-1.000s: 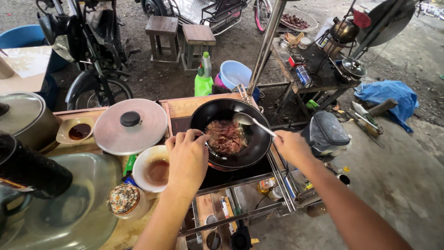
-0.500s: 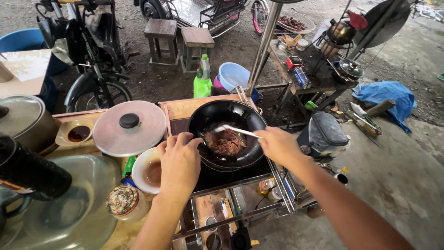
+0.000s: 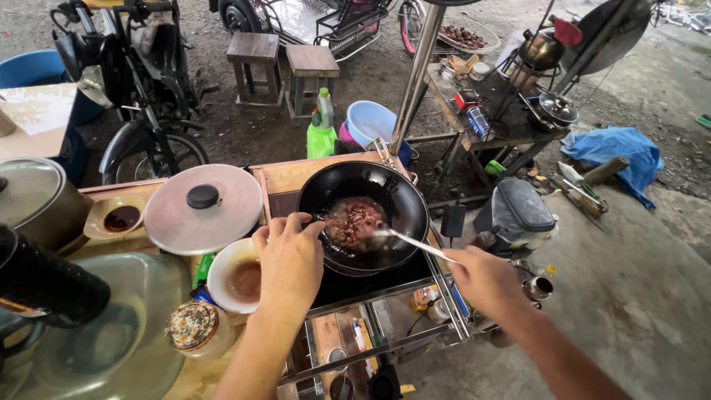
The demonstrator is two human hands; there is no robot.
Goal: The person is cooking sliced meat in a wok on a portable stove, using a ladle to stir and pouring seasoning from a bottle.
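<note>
The black wok (image 3: 363, 185), sat on the burner between a lidded pot (image 3: 203, 208) and a steel pole (image 3: 415, 78), is gripped at its near-left rim by the left hand (image 3: 290, 263), while a metal spoon (image 3: 404, 240) is clasped in the right hand (image 3: 485, 281), bowl resting in the browned meat (image 3: 354, 221).

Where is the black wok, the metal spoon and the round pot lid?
black wok (image 3: 404, 194), head view, bare inner wall
metal spoon (image 3: 411, 241), head view, middle of handle
round pot lid (image 3: 202, 196), head view, black knob

Head-worn view, steeply downward, close above the wok (image 3: 363, 222)
</note>
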